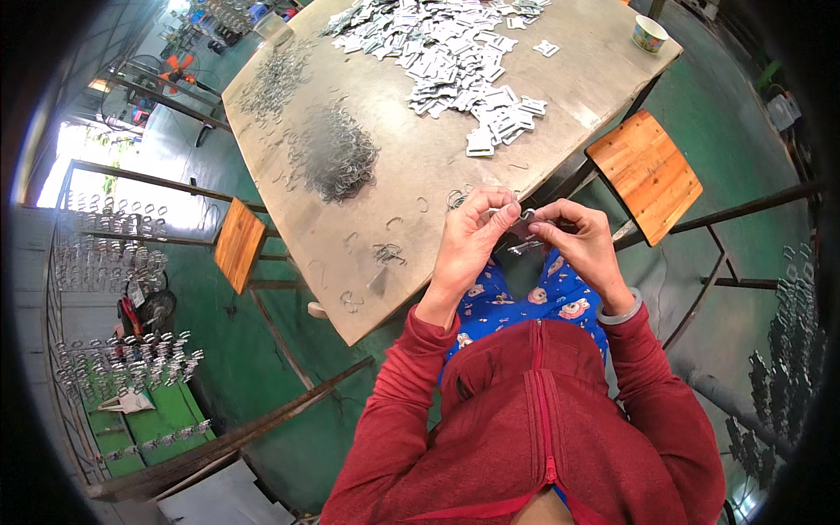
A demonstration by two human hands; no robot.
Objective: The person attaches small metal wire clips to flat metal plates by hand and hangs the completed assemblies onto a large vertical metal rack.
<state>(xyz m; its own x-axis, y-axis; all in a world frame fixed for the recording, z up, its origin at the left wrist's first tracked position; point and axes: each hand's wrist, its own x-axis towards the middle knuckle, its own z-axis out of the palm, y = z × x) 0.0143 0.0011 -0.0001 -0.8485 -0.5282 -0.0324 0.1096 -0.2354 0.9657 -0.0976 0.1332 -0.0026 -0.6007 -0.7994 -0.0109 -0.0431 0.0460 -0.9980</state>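
Note:
My left hand (477, 232) and my right hand (580, 243) meet just past the table's near edge, above my lap. Thumb and fingers of the right hand grip a small flat metal plate (523, 229). The left hand's thumb and forefinger pinch together right beside that plate; whatever sits between them is too small to make out. Close to the left hand, some bent wire pieces (456, 199) lie on the table (420, 188). Farther off is a large heap of flat silver metal plates (455, 66), with a dense pile of wire hooks (337, 157) to its left.
Another wire pile (276, 83) and a few scattered wire pieces (388, 254) lie on the table's left side. A paper cup (649, 35) stands at the far right corner. Wooden stools (646, 175) flank the table. Racks of hanging metal parts (131, 354) stand left and right.

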